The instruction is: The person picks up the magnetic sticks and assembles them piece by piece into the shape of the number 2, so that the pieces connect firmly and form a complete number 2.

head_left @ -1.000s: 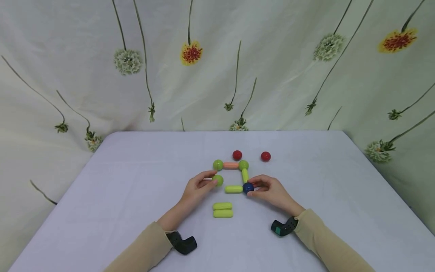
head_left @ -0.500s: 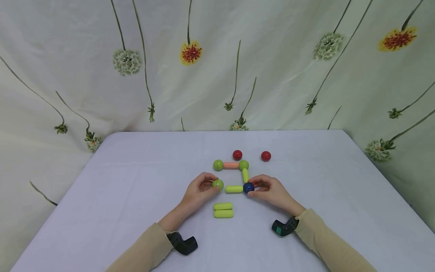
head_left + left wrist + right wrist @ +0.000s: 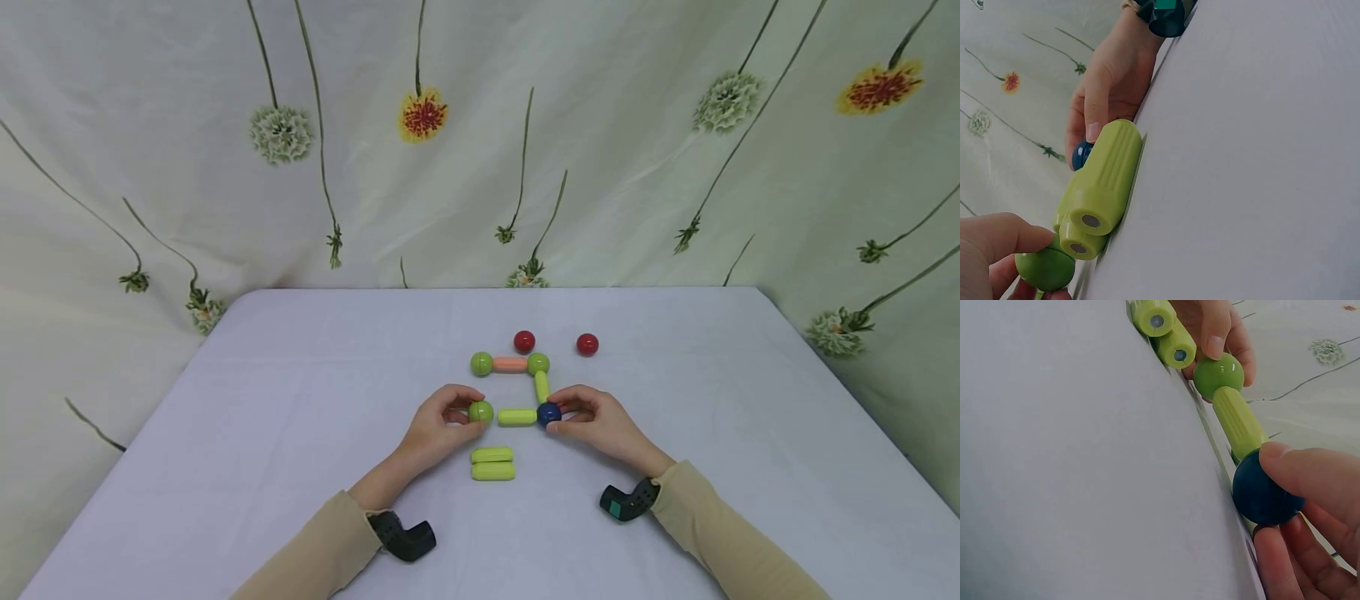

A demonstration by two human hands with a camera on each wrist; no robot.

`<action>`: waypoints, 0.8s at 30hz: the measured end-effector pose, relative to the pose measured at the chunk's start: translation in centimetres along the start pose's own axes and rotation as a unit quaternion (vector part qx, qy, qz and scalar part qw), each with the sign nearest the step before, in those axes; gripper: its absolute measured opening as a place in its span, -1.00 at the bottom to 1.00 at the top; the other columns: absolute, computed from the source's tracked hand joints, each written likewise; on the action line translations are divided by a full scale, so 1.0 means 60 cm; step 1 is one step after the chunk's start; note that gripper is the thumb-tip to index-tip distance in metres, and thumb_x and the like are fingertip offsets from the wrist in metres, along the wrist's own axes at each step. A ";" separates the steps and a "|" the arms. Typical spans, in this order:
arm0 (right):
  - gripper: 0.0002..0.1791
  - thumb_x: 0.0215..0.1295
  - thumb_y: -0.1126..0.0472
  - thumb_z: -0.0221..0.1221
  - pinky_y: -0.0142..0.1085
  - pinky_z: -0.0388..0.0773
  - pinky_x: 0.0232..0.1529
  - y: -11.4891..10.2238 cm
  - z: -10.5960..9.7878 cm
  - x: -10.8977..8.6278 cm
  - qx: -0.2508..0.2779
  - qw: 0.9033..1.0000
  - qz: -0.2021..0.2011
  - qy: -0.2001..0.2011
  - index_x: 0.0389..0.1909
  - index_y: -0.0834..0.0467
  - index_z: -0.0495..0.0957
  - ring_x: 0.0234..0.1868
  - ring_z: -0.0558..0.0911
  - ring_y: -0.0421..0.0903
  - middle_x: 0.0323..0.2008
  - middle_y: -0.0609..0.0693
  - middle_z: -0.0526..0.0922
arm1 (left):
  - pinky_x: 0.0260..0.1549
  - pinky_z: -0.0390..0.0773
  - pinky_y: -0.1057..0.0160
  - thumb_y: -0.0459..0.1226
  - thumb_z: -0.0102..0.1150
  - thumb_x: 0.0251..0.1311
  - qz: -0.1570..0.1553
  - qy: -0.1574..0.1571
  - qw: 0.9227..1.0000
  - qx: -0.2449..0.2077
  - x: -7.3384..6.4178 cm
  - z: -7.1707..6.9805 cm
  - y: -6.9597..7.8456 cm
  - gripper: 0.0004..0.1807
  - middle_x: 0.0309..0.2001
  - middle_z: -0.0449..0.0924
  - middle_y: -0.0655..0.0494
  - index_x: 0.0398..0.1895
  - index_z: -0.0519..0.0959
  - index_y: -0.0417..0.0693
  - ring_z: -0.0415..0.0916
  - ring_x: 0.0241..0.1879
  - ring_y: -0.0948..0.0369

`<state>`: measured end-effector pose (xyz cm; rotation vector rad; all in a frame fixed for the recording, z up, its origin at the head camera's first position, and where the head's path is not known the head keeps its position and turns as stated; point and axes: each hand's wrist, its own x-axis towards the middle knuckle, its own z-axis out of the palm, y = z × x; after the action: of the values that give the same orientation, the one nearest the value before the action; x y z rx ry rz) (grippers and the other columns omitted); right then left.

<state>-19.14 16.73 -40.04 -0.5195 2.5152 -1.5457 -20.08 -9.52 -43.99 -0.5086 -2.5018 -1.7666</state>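
My left hand (image 3: 444, 423) pinches a green ball (image 3: 481, 412) between thumb and fingers, just left of a yellow-green rod's (image 3: 517, 417) free end. At that rod's other end, my right hand (image 3: 602, 423) holds a dark blue ball (image 3: 549, 414) by its sides. From the blue ball a second yellow-green rod (image 3: 542, 387) runs back to a green ball (image 3: 537, 363). An orange-pink rod (image 3: 510, 365) links that ball to another green ball (image 3: 482, 363) on the left. The right wrist view shows the blue ball (image 3: 1265, 490) under the thumb.
Two loose yellow-green rods (image 3: 492, 463) lie side by side in front of the hands; metal discs show in their ends in the wrist views. Two red balls (image 3: 524, 342) (image 3: 587, 344) sit behind the joined pieces. A flowered cloth (image 3: 600, 150) hangs behind the white-covered table (image 3: 300, 367).
My left hand has brought its green ball toward me, from behind the front rod's line to level with its free end. The right hand has stayed on the blue ball.
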 end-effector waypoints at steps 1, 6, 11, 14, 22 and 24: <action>-0.60 0.13 0.32 0.29 -0.31 0.52 -0.11 -0.001 0.000 -0.001 0.000 1.000 0.001 0.000 0.00 0.33 0.51 -0.03 0.54 0.06 -0.08 0.14 0.58 | -0.28 0.51 0.35 -0.44 0.33 -0.03 -0.001 -0.002 1.000 0.001 0.000 0.000 -0.001 -0.67 -0.16 0.55 0.06 -0.13 0.56 -0.11 0.49 -0.31 0.20; -0.60 0.13 0.30 0.30 -0.31 0.52 -0.11 0.000 0.000 0.000 0.003 1.000 0.004 0.001 0.00 0.31 0.52 -0.03 0.54 0.05 -0.07 0.13 0.58 | -0.26 0.52 0.33 -0.43 0.33 -0.03 0.002 -0.012 1.000 -0.001 0.000 0.000 0.000 -0.66 -0.15 0.56 0.05 -0.12 0.56 -0.12 0.51 -0.32 0.20; -0.60 0.13 0.30 0.30 -0.29 0.52 -0.11 0.001 0.001 0.000 0.004 1.000 0.004 0.001 0.00 0.31 0.52 -0.03 0.54 0.05 -0.08 0.13 0.58 | -0.22 0.52 0.31 -0.43 0.34 -0.01 0.007 -0.024 1.000 -0.003 -0.001 -0.002 0.001 -0.64 -0.12 0.55 -0.01 -0.09 0.54 -0.16 0.52 -0.26 0.14; -0.60 0.12 0.30 0.30 -0.30 0.52 -0.11 0.002 0.001 0.001 0.002 1.000 0.005 0.001 0.00 0.31 0.52 -0.04 0.54 0.05 -0.08 0.12 0.58 | -0.19 0.53 0.26 -0.41 0.34 0.00 0.012 -0.030 0.999 -0.006 -0.003 -0.003 0.002 -0.63 -0.10 0.54 -0.04 -0.08 0.53 -0.18 0.51 -0.23 0.11; -0.60 0.13 0.31 0.30 -0.32 0.53 -0.12 0.003 0.001 0.001 0.000 1.000 0.003 0.001 0.00 0.31 0.51 -0.04 0.54 0.05 -0.08 0.13 0.58 | -0.19 0.53 0.31 -0.43 0.34 -0.02 0.008 -0.034 0.999 0.001 -0.001 -0.003 -0.003 -0.64 -0.13 0.54 0.07 -0.10 0.55 -0.10 0.51 -0.23 0.17; -0.60 0.13 0.31 0.30 -0.33 0.53 -0.12 0.002 0.001 0.001 -0.001 1.000 0.003 0.002 0.00 0.32 0.51 -0.04 0.55 0.06 -0.08 0.13 0.58 | -0.20 0.53 0.31 -0.43 0.34 -0.02 0.009 -0.035 0.999 0.002 0.000 -0.002 -0.003 -0.64 -0.13 0.54 0.06 -0.10 0.55 -0.10 0.51 -0.23 0.17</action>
<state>-19.22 16.70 -40.18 -0.5106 2.5193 -1.5430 -20.14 -9.70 -44.13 -0.6006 -2.5384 -1.7670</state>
